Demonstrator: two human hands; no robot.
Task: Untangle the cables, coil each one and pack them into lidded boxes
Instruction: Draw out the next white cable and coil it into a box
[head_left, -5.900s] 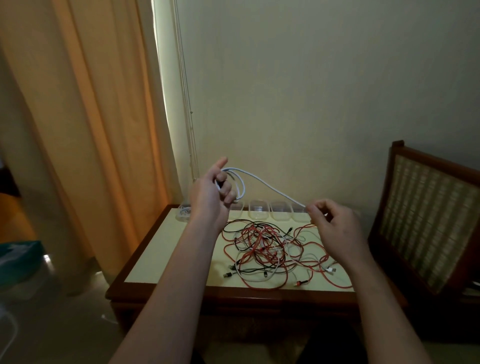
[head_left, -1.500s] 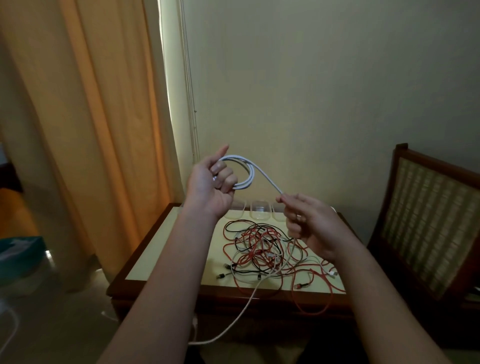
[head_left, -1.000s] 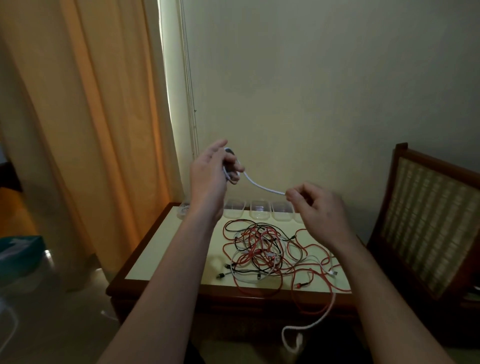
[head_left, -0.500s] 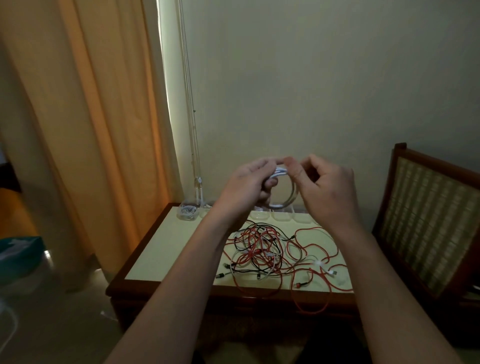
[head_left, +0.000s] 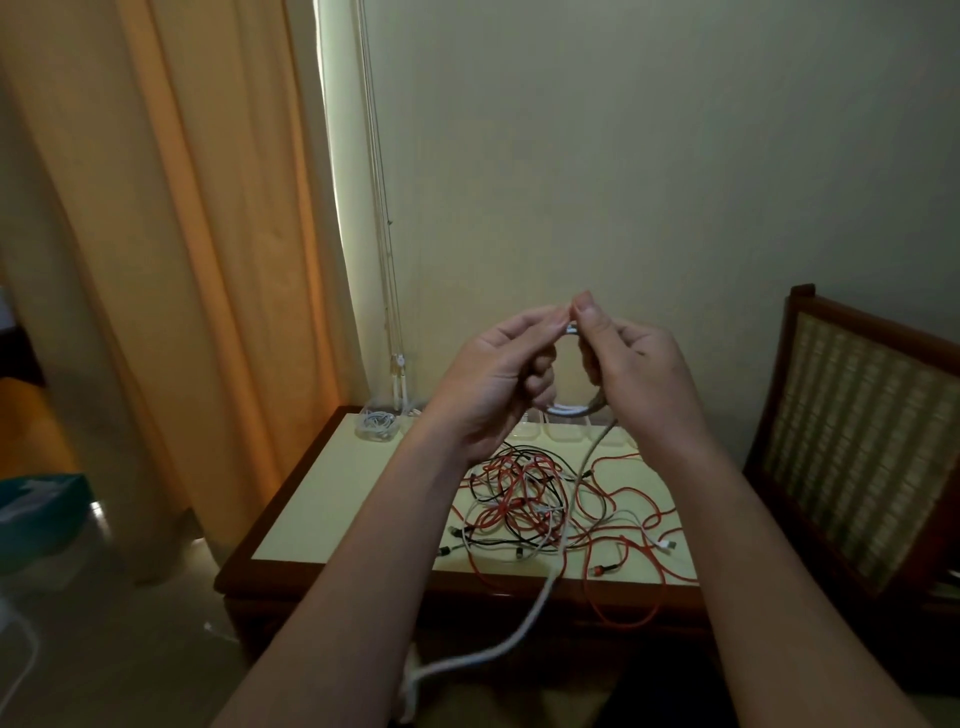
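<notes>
**Both hands on the white coil**

The loose tail of the white cable (head_left: 545, 587) hangs past the near edge of the table (head_left: 332, 499). Above it my forearms reach forward, hands raised close together. My left hand (head_left: 493, 384) curls round the small coil, and my right hand (head_left: 639, 374) pinches its top between thumb and fingers. Beyond, the red, black and white tangle (head_left: 524, 499) lies on the table, with clear boxes (head_left: 376, 423) along its far edge.

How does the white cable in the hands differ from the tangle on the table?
The white cable is held in the air by the left hand and right hand; the tangle lies on the table. The white cable is one strand partly looped, its tail hanging past the table's front edge; the tangle mixes red, black and white strands, uncoiled. Neither is boxed.
</notes>
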